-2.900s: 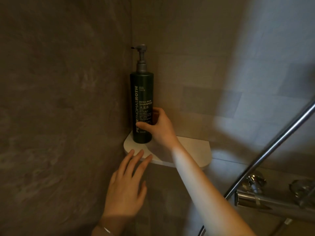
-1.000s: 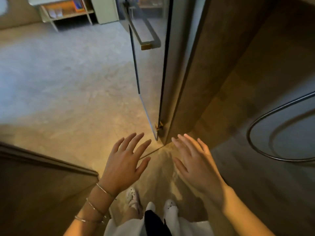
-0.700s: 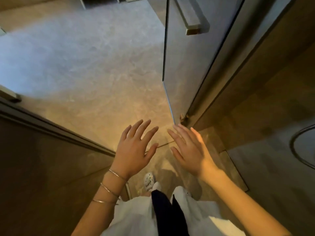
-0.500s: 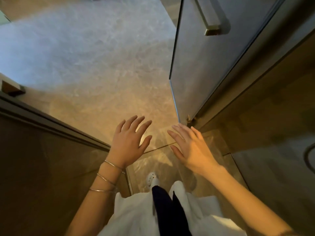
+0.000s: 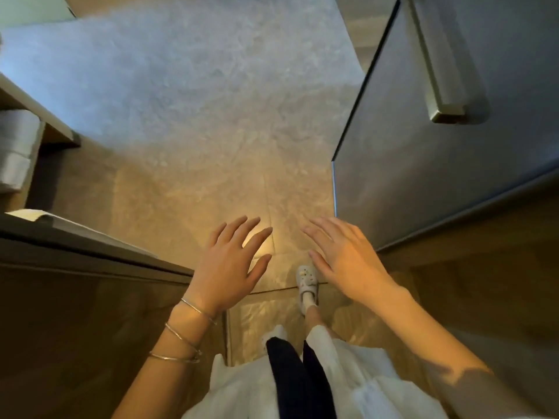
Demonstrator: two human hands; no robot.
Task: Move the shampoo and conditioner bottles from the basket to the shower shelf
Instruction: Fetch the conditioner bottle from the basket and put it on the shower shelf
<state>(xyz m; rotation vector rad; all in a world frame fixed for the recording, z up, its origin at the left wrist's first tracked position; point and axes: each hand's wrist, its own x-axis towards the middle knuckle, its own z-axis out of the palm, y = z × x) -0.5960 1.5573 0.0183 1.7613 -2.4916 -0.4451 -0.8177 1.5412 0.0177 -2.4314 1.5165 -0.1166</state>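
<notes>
- The stone floor [image 5: 193, 95] lies open straight ahead, pale grey farther off and lit warm yellow near the feet; this bare stretch is the one wide lane in view.
- On the right the glass door [image 5: 423, 146] stands swung open, its near vertical edge [image 5: 334, 189] coming down to the floor just beyond the right hand. A long bar handle [image 5: 438, 71] runs down the pane.
- On the left a dark ledge [image 5: 90, 252] cuts diagonally across and ends just beside the left wrist, so the passage narrows between this ledge and the door's edge.
- Two hands — left hand [image 5: 230, 267] and right hand [image 5: 348, 255] — hover palm-down over the floor, near each other but apart. The fingers of both are spread and straight, gripping nothing.
- Three thin bangles [image 5: 181, 337] circle the left forearm.
- One pale clog [image 5: 307, 282] shows on the floor beneath the right hand, right on a tile joint; the other foot is hidden under the white garment [image 5: 348, 382] with its dark strip [image 5: 290, 379] down the middle.
- At the far left sit a wooden shelf edge [image 5: 39, 116] and a light rounded object [image 5: 15, 152] under it — too cropped to identify.
- Neither the shampoo and conditioner bottles, nor the basket, nor the shower shelf appear in this view.
</notes>
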